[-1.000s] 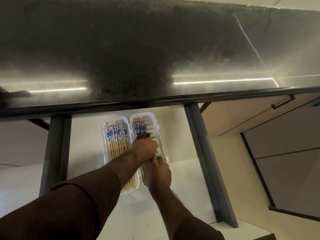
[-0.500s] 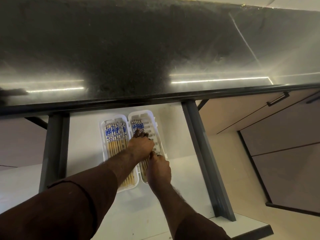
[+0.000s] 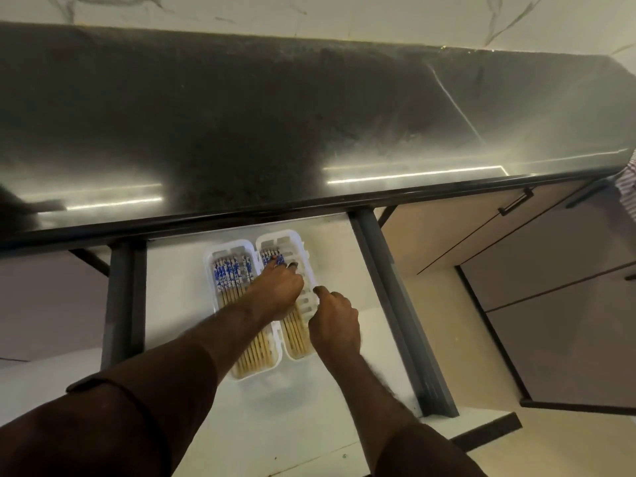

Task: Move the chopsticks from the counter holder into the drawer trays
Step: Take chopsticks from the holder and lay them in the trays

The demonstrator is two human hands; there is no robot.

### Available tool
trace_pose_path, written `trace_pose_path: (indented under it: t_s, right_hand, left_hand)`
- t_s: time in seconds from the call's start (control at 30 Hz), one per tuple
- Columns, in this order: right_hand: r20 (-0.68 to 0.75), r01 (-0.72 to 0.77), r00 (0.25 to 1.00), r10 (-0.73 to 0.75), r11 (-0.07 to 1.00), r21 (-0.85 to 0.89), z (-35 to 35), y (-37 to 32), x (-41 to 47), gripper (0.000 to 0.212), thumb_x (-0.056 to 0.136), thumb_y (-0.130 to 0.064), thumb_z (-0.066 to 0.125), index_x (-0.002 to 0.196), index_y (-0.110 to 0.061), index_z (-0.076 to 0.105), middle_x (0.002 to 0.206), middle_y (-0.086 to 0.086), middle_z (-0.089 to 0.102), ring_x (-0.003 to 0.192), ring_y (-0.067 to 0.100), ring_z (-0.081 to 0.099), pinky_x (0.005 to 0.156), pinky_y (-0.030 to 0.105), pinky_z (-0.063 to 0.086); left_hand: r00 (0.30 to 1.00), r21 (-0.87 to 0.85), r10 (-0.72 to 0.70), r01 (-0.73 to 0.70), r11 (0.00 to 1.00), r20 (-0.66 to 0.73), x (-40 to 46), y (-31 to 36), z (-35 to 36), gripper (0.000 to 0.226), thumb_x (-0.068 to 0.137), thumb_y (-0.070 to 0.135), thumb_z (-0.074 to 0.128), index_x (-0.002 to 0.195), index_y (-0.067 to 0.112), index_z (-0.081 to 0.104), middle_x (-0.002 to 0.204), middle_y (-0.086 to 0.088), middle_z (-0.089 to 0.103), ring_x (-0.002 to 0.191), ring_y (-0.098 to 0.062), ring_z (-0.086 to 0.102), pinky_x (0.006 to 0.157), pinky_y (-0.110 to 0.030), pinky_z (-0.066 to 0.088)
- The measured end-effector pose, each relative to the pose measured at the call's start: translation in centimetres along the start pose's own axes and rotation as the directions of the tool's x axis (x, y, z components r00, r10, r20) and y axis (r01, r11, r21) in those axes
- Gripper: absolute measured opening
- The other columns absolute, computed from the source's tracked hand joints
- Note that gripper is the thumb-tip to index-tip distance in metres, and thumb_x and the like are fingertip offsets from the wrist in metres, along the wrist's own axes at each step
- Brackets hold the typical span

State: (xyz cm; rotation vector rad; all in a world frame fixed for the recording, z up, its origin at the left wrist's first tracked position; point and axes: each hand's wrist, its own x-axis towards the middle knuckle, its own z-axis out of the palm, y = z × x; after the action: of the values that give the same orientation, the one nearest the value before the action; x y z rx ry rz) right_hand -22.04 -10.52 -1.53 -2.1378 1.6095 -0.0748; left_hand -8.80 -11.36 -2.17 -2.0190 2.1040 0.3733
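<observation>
Right hand point(image 3: 335, 320), loosely curled and empty, has lifted off the right tray point(image 3: 297, 242); left hand point(image 3: 277, 294) presses flat on chopsticks point(image 3: 296, 330) there.

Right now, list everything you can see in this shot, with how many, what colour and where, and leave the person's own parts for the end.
white plastic slotted trays: two, white, side by side in the open drawer.
wooden chopsticks with blue-and-white patterned tops: many, exact count unclear, lying lengthwise in both trays, the left one fuller.
open drawer: one, white floor, grey side rails, under the counter edge.
polished dark stone counter: one, black, across the top.
cabinet fronts with dark bar handles: several, beige, at right.
left hand: over the right tray's chopsticks, brown sleeve.
right hand: fist loosely curled at the right tray's right edge.
</observation>
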Motion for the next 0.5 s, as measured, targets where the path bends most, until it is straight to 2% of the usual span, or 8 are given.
trace_pose_path:
  t_s: [0.1,0.33,0.5]
  right_hand:
    - [-0.042,0.008,0.999,-0.008,1.000,0.011,-1.5,-0.8,-1.0,0.036,0.092,-0.044,0.055,0.116,-0.018,0.060,0.105,0.004,0.068,0.089,0.022,0.066,0.076,0.028,0.049]
    - [-0.108,0.072,0.992,-0.071,0.997,0.006,-5.2,-3.4,-5.4,0.047,0.090,-0.050,0.057,0.126,-0.019,0.056,0.118,0.003,0.067,0.100,0.019,0.065,0.090,0.031,0.051]
    - [-0.190,0.110,0.977,-0.100,0.993,0.045,-8.2,-5.4,-10.5,0.050,0.090,-0.039,0.062,0.134,-0.020,0.051,0.129,0.004,0.062,0.113,0.023,0.061,0.098,0.037,0.048]
  left_hand:
    - [1.000,-0.018,0.007,-0.008,1.000,-0.031,-1.7,0.3,-1.3,0.044,0.085,0.016,0.066,0.127,0.011,0.057,0.137,-0.012,0.054,0.122,-0.027,0.053,0.111,-0.044,0.032]
    - [0.991,-0.137,0.022,-0.040,0.990,-0.129,-7.5,2.0,-4.9,0.041,0.091,0.022,0.061,0.131,0.015,0.054,0.135,-0.011,0.056,0.120,-0.028,0.056,0.107,-0.041,0.037]
    - [0.977,-0.220,-0.120,0.080,0.972,-0.176,-13.1,2.5,-7.4,0.058,0.092,0.024,0.061,0.145,0.025,0.037,0.152,-0.001,0.040,0.132,-0.026,0.047,0.108,-0.042,0.037]
